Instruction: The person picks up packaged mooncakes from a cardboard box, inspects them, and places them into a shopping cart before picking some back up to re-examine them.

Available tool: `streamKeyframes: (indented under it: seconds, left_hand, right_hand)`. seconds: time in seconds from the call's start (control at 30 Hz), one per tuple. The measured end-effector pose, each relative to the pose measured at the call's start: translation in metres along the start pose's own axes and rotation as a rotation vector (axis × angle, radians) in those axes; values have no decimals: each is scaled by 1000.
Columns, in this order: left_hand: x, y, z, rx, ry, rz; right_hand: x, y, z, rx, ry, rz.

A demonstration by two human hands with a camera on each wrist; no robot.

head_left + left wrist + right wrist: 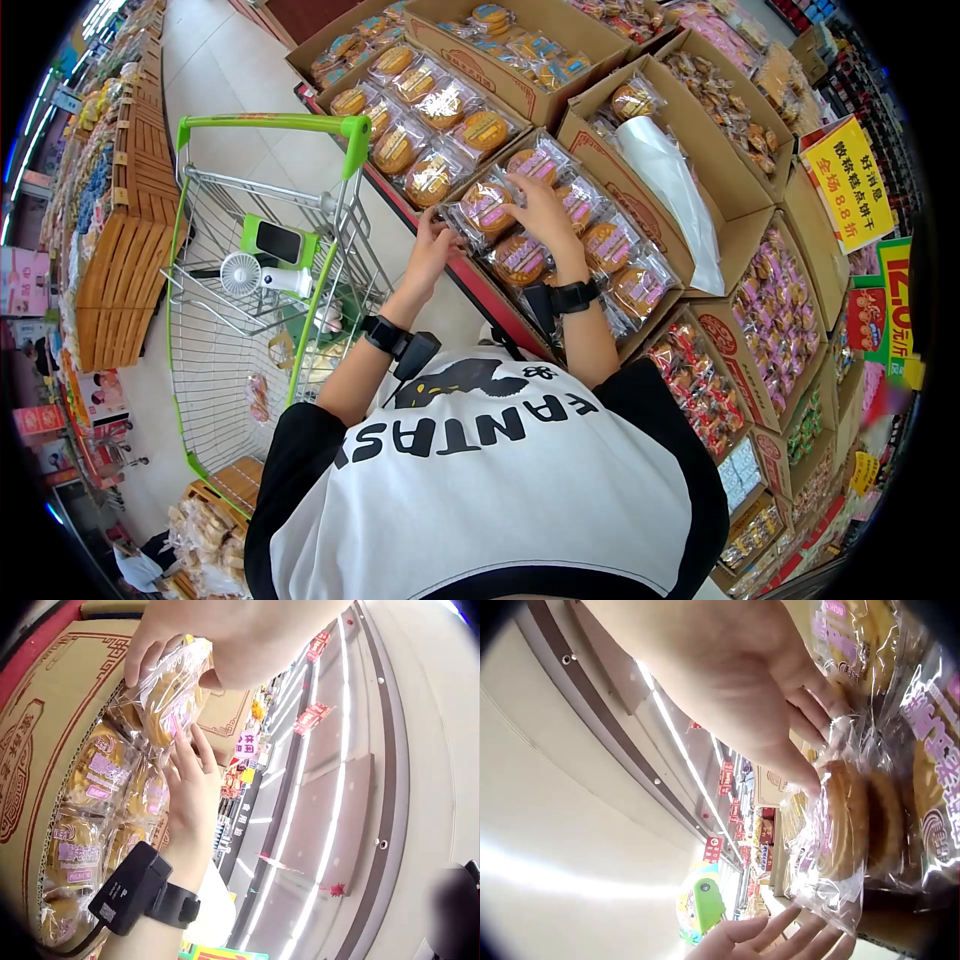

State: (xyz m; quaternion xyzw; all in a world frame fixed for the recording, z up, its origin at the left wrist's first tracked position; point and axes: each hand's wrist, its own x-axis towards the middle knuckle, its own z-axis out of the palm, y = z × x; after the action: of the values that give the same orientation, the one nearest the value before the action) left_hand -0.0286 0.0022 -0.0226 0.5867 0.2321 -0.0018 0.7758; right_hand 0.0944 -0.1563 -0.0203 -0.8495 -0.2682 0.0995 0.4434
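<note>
A clear bag with pink print holds a round golden-brown cake [487, 207], tilted up at the near left corner of an open carton. On its far side, my right hand [548, 215] pinches the bag between thumb and fingers. My left hand [430, 255] holds the bag's opposite edge, beside the carton wall; in the left wrist view, fingers and thumb of the left hand [214, 637] lie either side of the bag. Seen from the right wrist, the bagged cake [840, 821] stands between both hands. More bagged cakes [610, 245] in the same pink-printed wrapping fill the carton.
A green-handled shopping cart [265, 125] stands to the left, bearing a white handheld fan [240, 273] and a phone [278, 242]. Another carton of bagged cakes [430, 180] adjoins at the far left. A white plastic bag [665, 180] lies across the carton on the right.
</note>
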Motion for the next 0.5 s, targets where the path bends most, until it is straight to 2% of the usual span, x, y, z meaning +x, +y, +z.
streamKeyframes:
  seconds: [0.1, 0.17, 0.2, 0.27, 0.3, 0.37, 0.4, 0.47, 0.5]
  left_hand:
    - [-4, 3, 6, 108, 87, 37]
    - [-9, 5, 8, 597, 185, 226]
    - [-6, 2, 3, 596, 188, 226]
    - [2, -8, -9, 890, 67, 424]
    - [0, -7, -8, 887, 68, 424]
    - [-5, -2, -5, 1147, 4, 521]
    - [-6, -3, -5, 1144, 8, 520]
    - [-9, -4, -3, 1388, -36, 615]
    - [-11, -5, -1, 1385, -31, 613]
  right_hand:
    - [-4, -2, -1, -129, -7, -104]
    - [-6, -2, -1, -58, 11, -142]
    - [-7, -2, -1, -58, 8, -144]
    - [-11, -1, -1, -135, -12, -157]
    - [-12, -2, 0, -137, -15, -158]
    - [-15, -3, 2, -148, -41, -129]
    - [-17, -3, 4, -149, -44, -131]
    - [-19, -2, 8, -187, -25, -143]
    - [-19, -1, 10, -188, -30, -146]
